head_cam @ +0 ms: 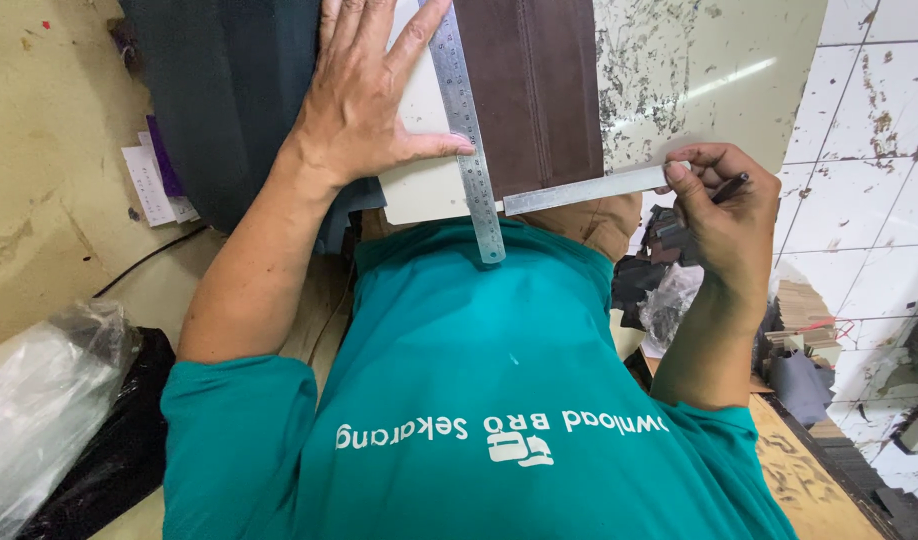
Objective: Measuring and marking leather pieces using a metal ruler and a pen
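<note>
My left hand lies flat, fingers spread, on a long steel ruler and a white board, the thumb pressing the ruler's edge. The ruler runs lengthwise along a brown leather piece. A second steel ruler lies crosswise, meeting the first at a right angle near the board's near edge. My right hand pinches the far end of that second ruler and also holds a thin dark pen-like tool. Whether the two rulers are joined, I cannot tell.
Dark green material lies left of the board on a worn, scratched tabletop. Paper slips and a clear plastic bag over a black one sit at left. Leather scraps pile at right above a tiled floor.
</note>
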